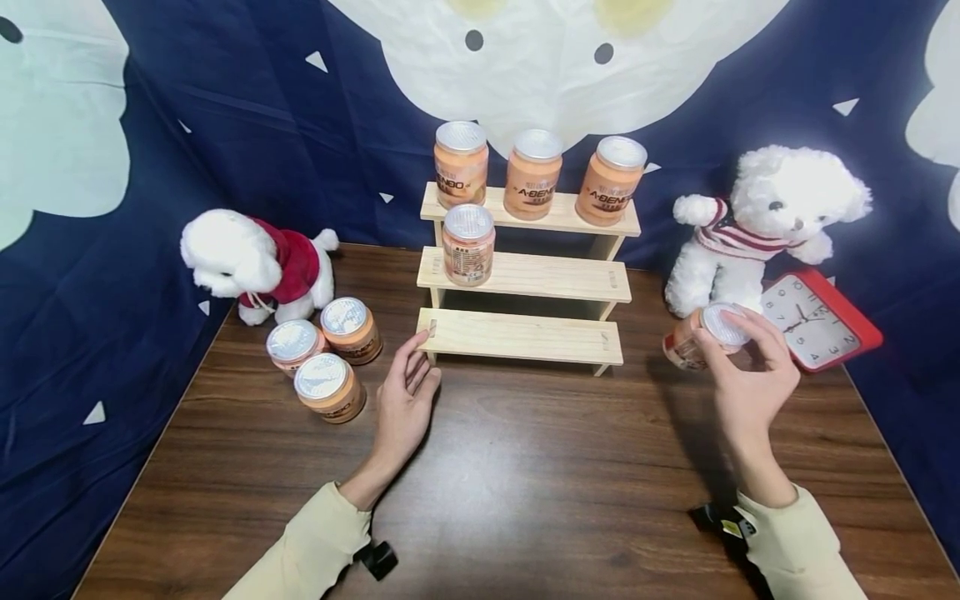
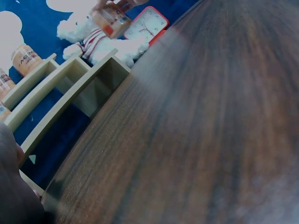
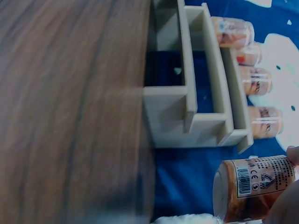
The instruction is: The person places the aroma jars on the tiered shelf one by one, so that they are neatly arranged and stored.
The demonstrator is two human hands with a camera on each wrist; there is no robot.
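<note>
Backdrop (image 1: 255, 117): navy fabric printed with white shapes; hangs behind and beside the work surface. Tabletop (image 1: 525, 483): dark wood grain. Display stand (image 1: 525, 333): pale wood, three stepped tiers, centred near the rear edge of the tabletop. Plush bear (image 1: 772, 200): white, striped sweater, seated to the right of the stand. Plush dog (image 1: 300, 258): white, red garment, positioned to the left of the stand. Clock (image 1: 817, 321): square, red case, tilted, beside the bear.

Left hand (image 1: 401, 408): at the left end of the lowest tier, index fingertip on the board edge; fingers loosely bent, thumb apart from the index finger, not closed around any item. Right hand (image 1: 753, 387): clamped on a single jar, thumb on one side and fingers across the lid.

Jars: orange body, silvery lid. Held jar (image 1: 684, 340): tilted, raised above the tabletop in front of the bear and the clock; the right wrist view shows a barcode and CE mark on its label. Top-tier jars (image 1: 533, 185): three, upright, in a spaced row. Middle-tier jar (image 1: 469, 254): one, upright, toward the left end. Tabletop jars (image 1: 337, 400): three, upright, clustered in front of the dog.
</note>
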